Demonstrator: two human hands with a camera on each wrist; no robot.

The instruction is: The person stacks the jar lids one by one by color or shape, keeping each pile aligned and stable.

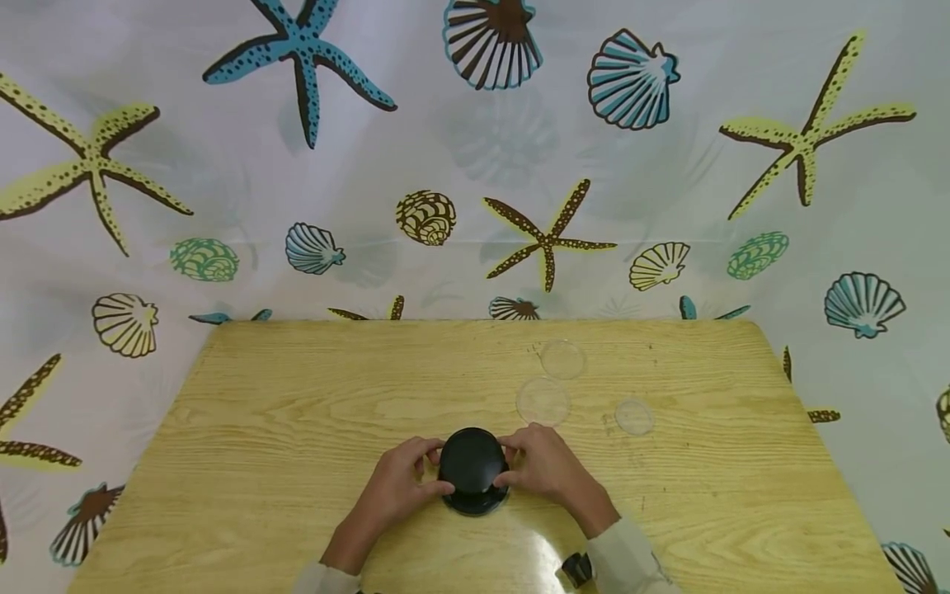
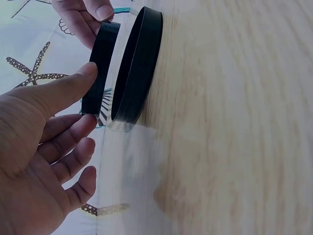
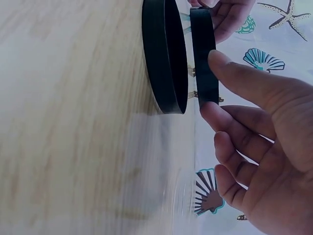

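Note:
Both hands hold a smaller black round lid [image 1: 472,459] between them, one at each side. My left hand [image 1: 397,487] pinches its left edge with thumb and fingertips, the other fingers loosely bent in the left wrist view. On the opposite edge, my right hand [image 1: 547,464] grips in the same way. Right under it, a wider black round lid [image 1: 477,505] lies on the wooden table, its hollow side facing up. Both wrist views show a narrow gap between the smaller lid [image 2: 101,68] and the wider one [image 3: 164,58].
Three clear round discs lie on the table [image 1: 297,396] beyond and right of my hands: a large disc [image 1: 543,402], another disc [image 1: 563,360] behind it and a smaller disc [image 1: 634,417] farther right. A curtain [image 1: 356,181] printed with shells and starfish surrounds the table's back and sides.

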